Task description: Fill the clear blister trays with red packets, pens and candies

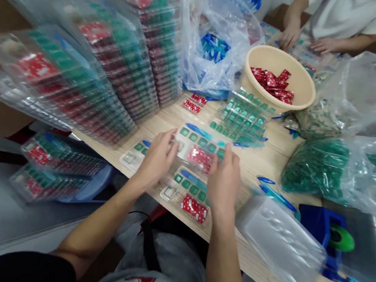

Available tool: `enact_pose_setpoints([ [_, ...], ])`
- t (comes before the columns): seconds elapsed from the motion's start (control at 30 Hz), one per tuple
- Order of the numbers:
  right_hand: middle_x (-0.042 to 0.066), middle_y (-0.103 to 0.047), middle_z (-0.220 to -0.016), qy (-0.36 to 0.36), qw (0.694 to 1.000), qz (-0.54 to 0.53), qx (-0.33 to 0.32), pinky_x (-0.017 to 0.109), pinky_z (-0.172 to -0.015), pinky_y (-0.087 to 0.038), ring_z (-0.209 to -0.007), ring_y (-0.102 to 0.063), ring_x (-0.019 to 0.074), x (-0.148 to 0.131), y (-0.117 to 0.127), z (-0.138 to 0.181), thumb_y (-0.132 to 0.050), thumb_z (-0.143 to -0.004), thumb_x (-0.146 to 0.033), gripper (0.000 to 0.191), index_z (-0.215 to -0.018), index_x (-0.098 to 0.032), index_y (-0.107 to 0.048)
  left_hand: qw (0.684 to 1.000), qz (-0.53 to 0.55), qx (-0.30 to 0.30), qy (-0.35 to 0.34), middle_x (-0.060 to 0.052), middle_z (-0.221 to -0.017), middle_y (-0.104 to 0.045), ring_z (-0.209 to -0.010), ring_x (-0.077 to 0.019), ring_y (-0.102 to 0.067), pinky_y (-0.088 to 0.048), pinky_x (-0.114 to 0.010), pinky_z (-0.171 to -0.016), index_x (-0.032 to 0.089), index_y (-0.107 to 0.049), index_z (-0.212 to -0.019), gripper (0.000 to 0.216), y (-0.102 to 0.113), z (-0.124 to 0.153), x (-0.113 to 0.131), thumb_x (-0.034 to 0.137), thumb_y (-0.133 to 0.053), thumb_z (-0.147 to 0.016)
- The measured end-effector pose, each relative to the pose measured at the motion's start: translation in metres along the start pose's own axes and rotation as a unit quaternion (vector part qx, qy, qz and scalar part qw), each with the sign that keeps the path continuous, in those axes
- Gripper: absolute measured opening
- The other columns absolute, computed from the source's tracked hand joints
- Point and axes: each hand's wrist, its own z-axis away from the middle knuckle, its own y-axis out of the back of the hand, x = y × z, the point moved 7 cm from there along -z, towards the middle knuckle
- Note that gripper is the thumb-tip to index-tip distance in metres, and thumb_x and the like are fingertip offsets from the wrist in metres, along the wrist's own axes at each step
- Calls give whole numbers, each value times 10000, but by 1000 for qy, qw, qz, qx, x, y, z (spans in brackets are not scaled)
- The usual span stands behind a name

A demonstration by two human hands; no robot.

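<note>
Both my hands reach over a wooden table (269,162) and grip one clear plastic blister tray (199,148) filled with green tiles, a red packet and a blue stick. My left hand (157,157) holds its left end, my right hand (224,177) its right end, fingers curled on the edges. A second filled tray (189,195) lies under my wrists, and a third (135,152) sits left of my left hand. The view is smeared by motion.
Tall stacks of filled trays (122,60) lean at the left, more on a blue stool (60,164). A beige bowl (299,77) holds red packets. Bags of blue sticks (216,46) and green tiles (321,168), empty trays (279,239), a blue tape dispenser (333,233). Another person (328,30) works opposite.
</note>
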Motion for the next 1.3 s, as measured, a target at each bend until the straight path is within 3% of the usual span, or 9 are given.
enact_pose_setpoints([
  [0.17, 282, -578, -1254, -94, 996, 13, 7, 593, -970, -414, -1159, -558, 403, 58, 6, 11, -439, -903, -273, 574, -1427, -39, -442, 987, -21, -155, 28, -158, -1097, -672, -1074, -274, -633, -460, -464, -996, 121, -549, -1210, 309, -52, 11, 20, 211, -511, -917],
  [0.33, 291, -626, -1147, -117, 993, -8, -11, 506, -904, -480, -1047, -637, 351, 64, -6, 8, -403, -930, -245, 622, -1490, 10, -317, 976, -18, -203, 81, -128, -919, -712, -890, -274, -704, -508, -447, -902, 129, -500, -1168, 231, -78, -11, 15, 200, -474, -950],
  [0.4, 265, -631, -1179, -110, 994, -28, -3, 500, -920, -479, -1076, -631, 342, 58, 2, 11, -417, -933, -267, 627, -1503, -28, -313, 976, 3, -199, 87, -107, -936, -711, -821, -230, -708, -529, -397, -862, 145, -459, -1212, 257, -75, -13, 18, 209, -455, -963],
  [0.5, 221, -607, -1259, -71, 994, -83, 26, 526, -978, -456, -1158, -591, 343, 44, 25, 36, -472, -935, -355, 636, -1508, -109, -344, 987, 56, -139, 52, -117, -1076, -682, -891, -203, -694, -523, -386, -894, 169, -443, -1248, 291, -43, 1, 32, 255, -447, -970],
  [0.57, 195, -599, -1259, -48, 992, -114, 23, 534, -963, -478, -1122, -604, 329, 35, 36, 65, -493, -941, -437, 666, -1526, -166, -326, 993, 71, -96, 23, -131, -1178, -648, -1047, -227, -657, -504, -409, -948, 179, -456, -1263, 319, -13, 23, 41, 302, -448, -969],
  [0.67, 187, -566, -1298, -38, 990, -130, -26, 530, -929, -518, -1090, -623, 317, 36, 31, 110, -498, -940, -505, 686, -1535, -219, -310, 993, 47, -102, 31, -153, -1242, -621, -1154, -249, -613, -500, -430, -978, 165, -463, -1292, 365, 12, 62, 38, 329, -446, -966],
  [0.87, 219, -522, -1376, -58, 988, -130, -63, 561, -979, -483, -1162, -601, 323, 70, -2, 135, -452, -949, -528, 704, -1541, -185, -286, 984, 12, -168, 54, -199, -1249, -621, -1172, -267, -614, -495, -457, -1016, 109, -447, -1347, 422, -10, 104, 11, 305, -425, -973],
  [1.07, 228, -591, -1303, -136, 969, -190, -80, 547, -922, -509, -1073, -658, 318, 92, -6, 130, -471, -902, -615, 842, -1564, -179, -185, 986, 6, -167, 23, -229, -1358, -541, -1311, -304, -516, -440, -502, -1087, 98, -402, -1362, 451, -25, 101, 23, 337, -437, -982],
  [1.3, 251, -429, -1481, -137, 966, -210, -66, 574, -1017, -444, -1259, -561, 363, 93, -8, 129, -485, -882, -639, 911, -1571, -168, -121, 974, 139, -160, 85, -194, -1364, -528, -1302, -264, -518, -429, -450, -1101, 141, -402, -1323, 407, -37, 100, 14, 333, -464, -969],
])
